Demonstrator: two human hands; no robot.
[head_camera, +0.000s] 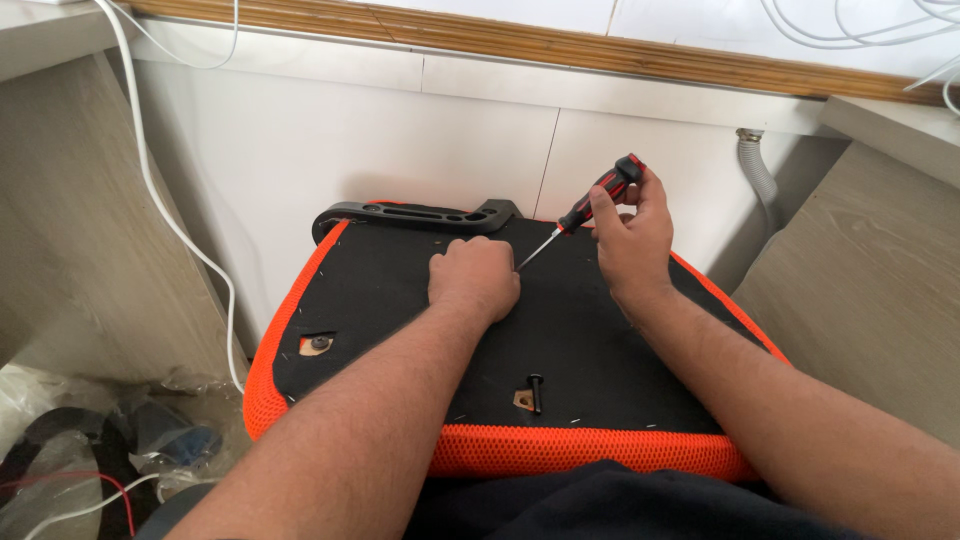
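the right hand is closed around the red and black handle of a screwdriver, which slants down to the left so that its thin metal tip ends right at the left hand. the left hand is curled into a loose fist, knuckles up, pressing on the black underside of a seat cushion; whether it holds anything cannot be told, since the fingers hide what is under them. the cushion lies bottom up across the person's lap, with an orange mesh edge running around it. a black bolt stands in a hole near the front edge, and another hole shows on the left. a black plastic bracket lies along the far edge of the cushion, against the white wall panel. a white cable hangs down on the left.
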